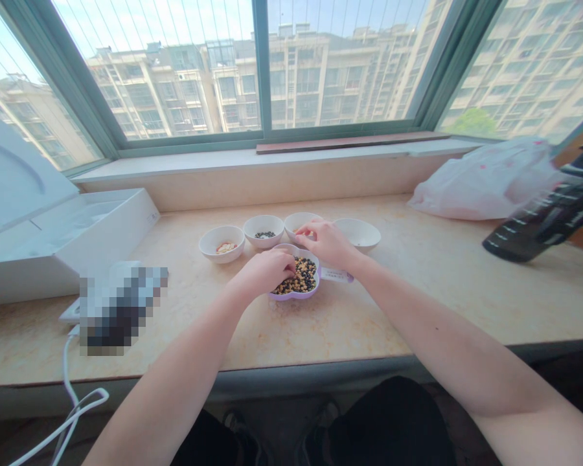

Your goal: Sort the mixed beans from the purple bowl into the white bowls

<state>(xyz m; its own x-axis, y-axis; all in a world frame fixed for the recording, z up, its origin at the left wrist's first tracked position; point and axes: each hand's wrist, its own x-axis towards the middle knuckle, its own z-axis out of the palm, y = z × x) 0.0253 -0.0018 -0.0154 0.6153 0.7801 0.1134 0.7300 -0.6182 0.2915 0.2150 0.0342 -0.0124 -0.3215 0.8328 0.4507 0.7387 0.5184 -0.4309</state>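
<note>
A purple, lobed dish with a handle [294,296] holds mixed dark and tan beans [303,277]. My left hand [267,268] reaches into it from the left, fingers curled together at the beans; what they pinch is hidden. My right hand [328,241] is over the third white bowl [298,217], thumb and fingers drawn together at its rim. Whatever lies between them is too small to make out. Pale pieces fill the bottom of the leftmost bowl [218,255]. Dark beans lie in the second bowl [260,243]. To the right stands a fourth bowl [362,228], partly behind my right hand.
An open white box [97,226] stands at the left, with a blurred-out object [121,317] and a white cable [68,388] before it. At the right are a plastic bag [480,184] and a dark bottle [534,220]. Windows line the back.
</note>
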